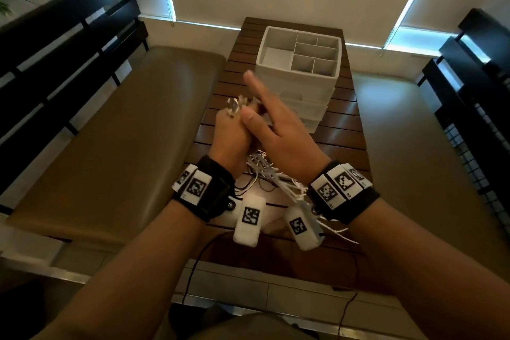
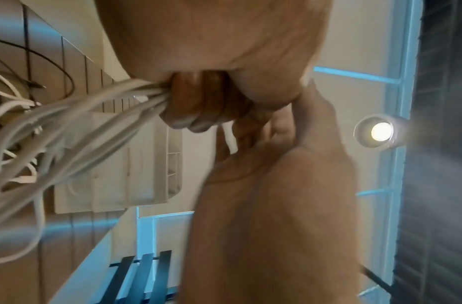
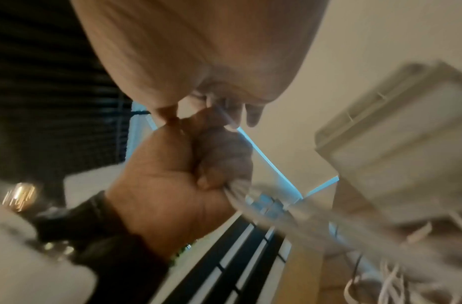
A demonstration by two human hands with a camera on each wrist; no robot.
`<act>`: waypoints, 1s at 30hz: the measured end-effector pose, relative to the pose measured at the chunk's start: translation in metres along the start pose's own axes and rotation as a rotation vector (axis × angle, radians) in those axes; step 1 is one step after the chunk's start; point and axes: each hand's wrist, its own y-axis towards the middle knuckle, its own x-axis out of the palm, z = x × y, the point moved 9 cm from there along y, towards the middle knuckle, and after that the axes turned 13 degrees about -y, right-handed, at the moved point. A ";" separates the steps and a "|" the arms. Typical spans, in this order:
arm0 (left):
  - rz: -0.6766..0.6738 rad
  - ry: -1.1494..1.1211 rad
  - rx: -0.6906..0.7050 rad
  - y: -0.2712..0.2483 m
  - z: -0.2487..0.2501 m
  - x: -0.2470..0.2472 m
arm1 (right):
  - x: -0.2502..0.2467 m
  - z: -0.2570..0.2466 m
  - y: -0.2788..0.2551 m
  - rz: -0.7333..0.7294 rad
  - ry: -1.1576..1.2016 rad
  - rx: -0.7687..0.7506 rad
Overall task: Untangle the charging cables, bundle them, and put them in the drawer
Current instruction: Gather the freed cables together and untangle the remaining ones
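Observation:
My left hand (image 1: 229, 135) grips a bundle of white charging cables (image 1: 265, 171) in a fist above the table. The plug ends (image 1: 235, 105) stick out of the top of the fist. The left wrist view shows its fingers (image 2: 188, 111) curled round the strands (image 2: 69, 131). My right hand (image 1: 265, 119) lies against the left hand, index finger straight and pointing up and thumb beside the plugs. In the right wrist view its other fingers (image 3: 224, 107) curl on one thin white strand (image 3: 228, 120) above the fist (image 3: 172, 174). The white drawer unit (image 1: 298, 63) stands just behind, its drawers (image 1: 303, 107) partly hidden.
The slatted wooden table (image 1: 345, 132) is narrow, with padded benches at left (image 1: 124, 132) and right (image 1: 414, 146). The unit's top is an open tray of compartments. Loose cable ends trail to the table's near edge (image 1: 336, 232). A thin black wire (image 1: 193, 265) hangs below the wrists.

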 end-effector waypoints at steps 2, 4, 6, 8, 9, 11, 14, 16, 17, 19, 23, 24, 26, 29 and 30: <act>-0.006 -0.008 0.022 0.002 0.010 0.001 | 0.013 0.009 -0.001 -0.009 0.186 0.113; -0.006 -0.048 -0.021 0.002 0.007 -0.007 | 0.034 0.028 -0.007 -0.095 0.229 0.224; -0.024 -0.143 -0.063 0.003 0.006 -0.013 | 0.056 0.049 -0.018 -0.216 0.192 0.280; -0.053 -0.156 -0.048 0.005 0.017 -0.013 | 0.068 0.059 -0.028 -0.264 0.020 0.197; -0.059 -0.152 -0.046 0.005 0.022 -0.014 | 0.069 0.063 -0.031 -0.238 -0.085 0.141; -0.055 -0.187 -0.056 0.007 0.028 -0.017 | 0.065 0.070 -0.040 -0.168 -0.238 0.074; -0.055 -0.214 -0.060 0.007 0.029 -0.019 | 0.057 0.097 -0.055 -0.098 -0.341 0.050; -0.064 -0.191 -0.056 0.006 0.029 -0.020 | 0.052 0.115 -0.067 -0.085 -0.371 0.078; -0.069 -0.192 -0.044 0.007 0.033 -0.022 | 0.049 0.128 -0.074 -0.101 -0.384 0.127; -0.067 -0.237 -0.016 0.012 0.055 -0.031 | 0.039 0.167 -0.099 -0.179 -0.408 0.304; -0.085 -0.219 0.051 0.021 0.105 -0.056 | 0.005 0.226 -0.141 -0.209 -0.539 0.521; -0.078 -0.199 0.053 0.022 0.104 -0.060 | -0.005 0.229 -0.139 -0.145 -0.530 0.527; -0.052 -0.161 0.056 0.024 0.092 -0.066 | -0.029 0.222 -0.128 0.011 -0.501 0.500; -0.031 -0.161 0.052 0.028 0.084 -0.078 | -0.059 0.213 -0.115 0.127 -0.504 0.440; -0.028 -0.165 0.056 0.030 0.087 -0.082 | -0.062 0.213 -0.112 0.093 -0.538 0.432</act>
